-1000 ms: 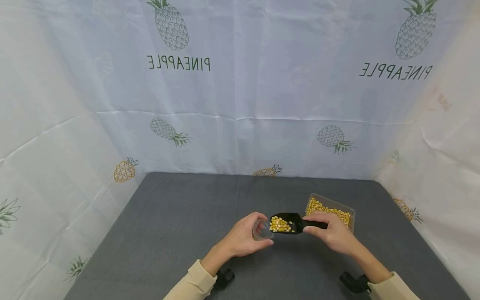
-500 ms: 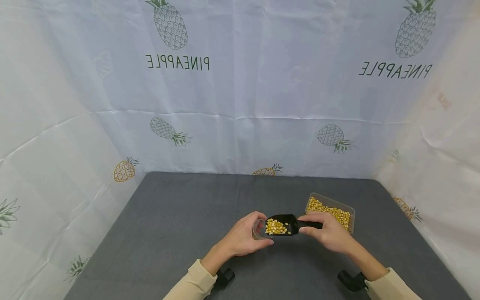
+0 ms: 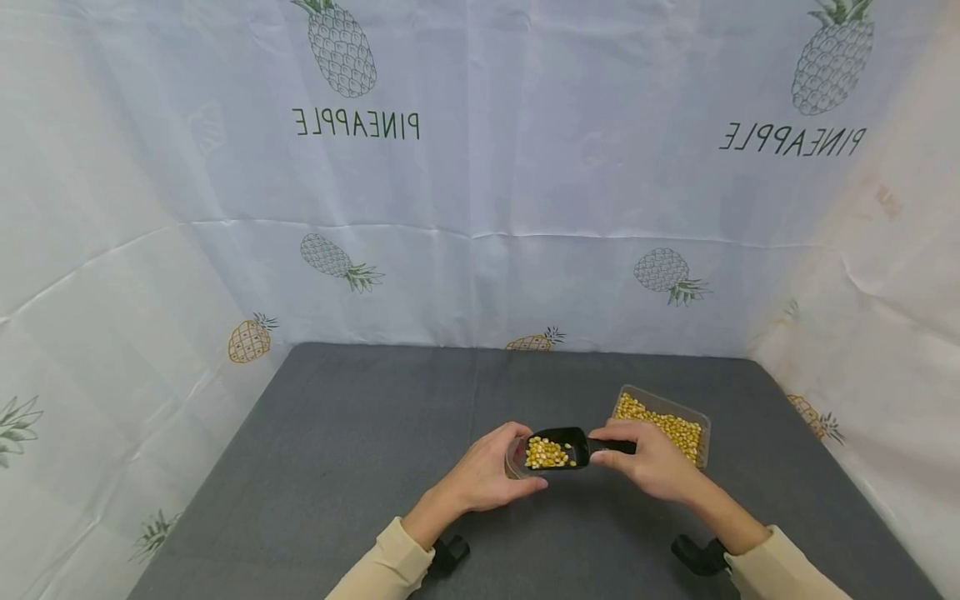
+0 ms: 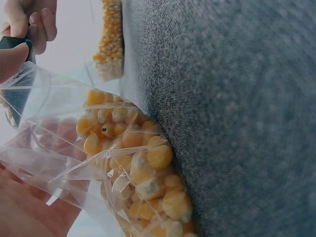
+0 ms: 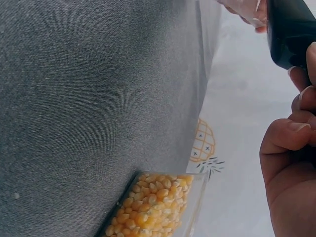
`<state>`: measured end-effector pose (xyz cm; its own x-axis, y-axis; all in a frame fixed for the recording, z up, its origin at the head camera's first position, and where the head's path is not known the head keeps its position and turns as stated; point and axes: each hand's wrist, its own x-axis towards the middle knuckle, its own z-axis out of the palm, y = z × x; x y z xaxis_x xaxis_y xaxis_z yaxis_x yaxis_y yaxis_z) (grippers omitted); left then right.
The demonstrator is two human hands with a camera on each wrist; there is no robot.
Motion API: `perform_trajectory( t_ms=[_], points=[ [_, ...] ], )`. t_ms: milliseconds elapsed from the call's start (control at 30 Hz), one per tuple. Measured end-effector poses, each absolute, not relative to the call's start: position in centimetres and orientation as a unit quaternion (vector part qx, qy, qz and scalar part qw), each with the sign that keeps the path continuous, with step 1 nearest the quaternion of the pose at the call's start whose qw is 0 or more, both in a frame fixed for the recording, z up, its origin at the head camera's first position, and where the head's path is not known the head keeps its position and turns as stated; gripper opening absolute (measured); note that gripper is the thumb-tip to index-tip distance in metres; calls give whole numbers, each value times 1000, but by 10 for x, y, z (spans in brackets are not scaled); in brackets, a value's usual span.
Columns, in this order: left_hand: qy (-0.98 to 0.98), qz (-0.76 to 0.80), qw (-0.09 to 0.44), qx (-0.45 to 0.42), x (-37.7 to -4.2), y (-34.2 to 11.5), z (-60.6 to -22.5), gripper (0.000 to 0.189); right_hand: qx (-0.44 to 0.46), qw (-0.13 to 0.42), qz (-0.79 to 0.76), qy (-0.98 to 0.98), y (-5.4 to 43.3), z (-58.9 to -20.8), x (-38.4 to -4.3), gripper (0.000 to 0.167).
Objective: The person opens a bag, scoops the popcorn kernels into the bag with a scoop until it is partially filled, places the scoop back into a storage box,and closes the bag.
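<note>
A clear plastic bag (image 4: 64, 165) with corn kernels (image 4: 143, 173) in its lower part stands on the cloth. My left hand (image 3: 487, 471) holds it around its upper part, thumb and fingers spread apart at the mouth. From the right, my right hand (image 3: 651, 462) grips the handle of a black scoop (image 3: 580, 450). The scoop lies nearly level and carries a heap of kernels (image 3: 545, 452) toward its front. Its front end is over the bag's mouth, between the left thumb and fingers. In the right wrist view the scoop (image 5: 294, 32) shows only from below.
Behind the right hand, a clear rectangular container (image 3: 705, 421) of corn kernels rests on the dark grey tablecloth (image 3: 360, 433). A pineapple-print curtain (image 3: 480, 192) hangs behind and beside the table. Black wrist mounts (image 3: 699, 556) stick out below the forearms.
The right hand has moved left with the scoop, bringing its front end from beside the bag's mouth to over it. The left hand and bag have stayed in place.
</note>
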<state>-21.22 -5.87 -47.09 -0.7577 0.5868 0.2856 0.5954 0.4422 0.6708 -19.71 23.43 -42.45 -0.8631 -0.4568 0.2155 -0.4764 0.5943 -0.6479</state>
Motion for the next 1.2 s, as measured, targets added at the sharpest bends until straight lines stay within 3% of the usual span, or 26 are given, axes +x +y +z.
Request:
perform_trajectory(
  t_ms=[467,1200],
  points=[
    [-851,-405,-3,-333,-212,-58,-470,58,311,1,376,-873,223,-421,-201,27],
    [-856,-402,-11,-326,-212,-58,-471,61,363,27,332,-870,216,-414,-204,25]
  ],
)
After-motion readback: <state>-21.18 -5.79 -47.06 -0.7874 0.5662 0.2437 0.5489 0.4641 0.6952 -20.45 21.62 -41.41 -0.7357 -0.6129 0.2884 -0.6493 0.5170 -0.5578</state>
